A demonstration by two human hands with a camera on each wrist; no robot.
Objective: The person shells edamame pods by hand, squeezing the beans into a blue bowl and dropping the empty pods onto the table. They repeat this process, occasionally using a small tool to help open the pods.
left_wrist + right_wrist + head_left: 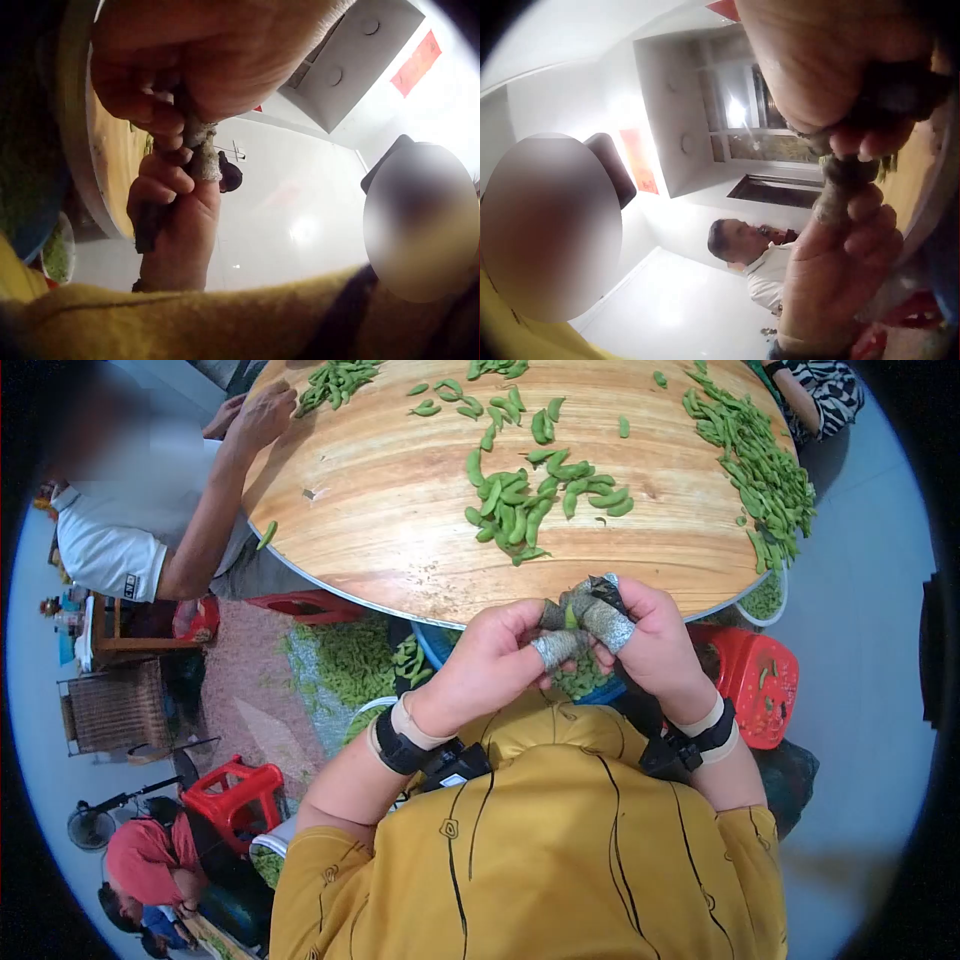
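Both hands meet just past the table's near edge, their fingertips wrapped in greyish tape. A green pod (571, 616) shows between the thumbs in the head view, pinched from both sides by the left hand (505, 650) and the right hand (645, 635). In the left wrist view the left hand (217, 52) is above and the right hand (180, 225) below, fingers curled. The right wrist view has the right hand (840, 60) over the left hand (836, 277); the pod is mostly hidden there.
A pile of pods (515, 510) lies on the round wooden table (380, 520), with a larger heap (755, 465) at its right edge. Below the hands is a blue container of green beans (580, 678). A red stool (765, 690) stands right; another person's hand (265, 415) is at upper left.
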